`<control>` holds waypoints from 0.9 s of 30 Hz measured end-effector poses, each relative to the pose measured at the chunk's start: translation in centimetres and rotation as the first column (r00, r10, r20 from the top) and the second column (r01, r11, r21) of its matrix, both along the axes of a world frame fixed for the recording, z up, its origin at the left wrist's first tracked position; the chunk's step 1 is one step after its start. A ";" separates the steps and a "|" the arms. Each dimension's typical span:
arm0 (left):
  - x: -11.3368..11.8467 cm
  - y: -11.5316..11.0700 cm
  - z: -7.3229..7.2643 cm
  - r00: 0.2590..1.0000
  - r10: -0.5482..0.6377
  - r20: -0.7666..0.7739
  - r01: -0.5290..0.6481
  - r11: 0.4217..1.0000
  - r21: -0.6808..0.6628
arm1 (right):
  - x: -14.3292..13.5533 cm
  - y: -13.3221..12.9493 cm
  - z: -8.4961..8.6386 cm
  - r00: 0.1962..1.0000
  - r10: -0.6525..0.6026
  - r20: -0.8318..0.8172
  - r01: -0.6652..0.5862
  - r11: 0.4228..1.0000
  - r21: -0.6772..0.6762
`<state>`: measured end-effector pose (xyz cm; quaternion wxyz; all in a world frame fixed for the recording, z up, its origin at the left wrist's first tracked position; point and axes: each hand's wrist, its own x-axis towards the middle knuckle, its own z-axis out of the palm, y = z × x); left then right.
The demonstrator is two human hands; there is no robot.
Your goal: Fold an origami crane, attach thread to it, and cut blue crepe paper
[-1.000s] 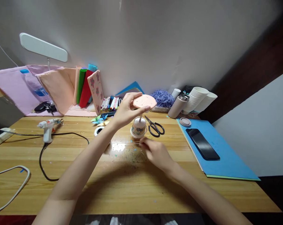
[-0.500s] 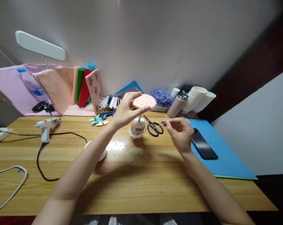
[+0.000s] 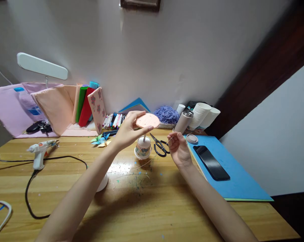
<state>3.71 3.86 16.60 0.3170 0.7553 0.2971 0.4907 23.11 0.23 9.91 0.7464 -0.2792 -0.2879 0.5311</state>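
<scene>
My left hand [image 3: 130, 131] grips the edge of a round pink disc [image 3: 148, 120], thumb below and fingers behind it. Under the disc a thin stick runs down into a decorated paper cup [image 3: 142, 148] that stands upside down on the table. Closed in a pinch, my right hand [image 3: 179, 148] holds a thin white string [image 3: 173, 131], whose end shows above the fingertips. Part of a pale string trails over the table below the cup. Black-handled scissors [image 3: 161, 148] lie between the cup and my right hand.
On the left is a hot glue gun [image 3: 39, 154] with its black cable. A phone [image 3: 211, 163] and a round lid [image 3: 192, 138] rest on blue sheets [image 3: 239, 181]. Behind stand a thermos [image 3: 183, 121], stacked paper cups [image 3: 199, 116], purple yarn [image 3: 166, 114] and markers [image 3: 114, 120]. Paper cranes [image 3: 101, 139] lie left.
The camera view has tilted up and shifted a little. My right hand has turned palm toward me and lifted the string's end upright. My left hand keeps its hold on the disc.
</scene>
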 end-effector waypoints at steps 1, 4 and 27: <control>0.0 0.0 0.1 1.000 0.000 -0.006 0.000 1.000 0.002 | -0.2 0.2 0.2 1.000 -0.002 0.007 0.001 1.000 0.026; 0.0 0.0 0.3 1.000 0.006 -0.030 -0.006 1.000 -0.003 | -0.8 0.5 1.1 0.982 -0.013 0.186 -0.016 0.988 0.151; -0.4 0.6 0.5 0.989 0.117 -0.092 -0.119 0.993 -0.023 | -1.3 1.7 1.0 0.877 0.076 0.474 -0.142 0.984 0.105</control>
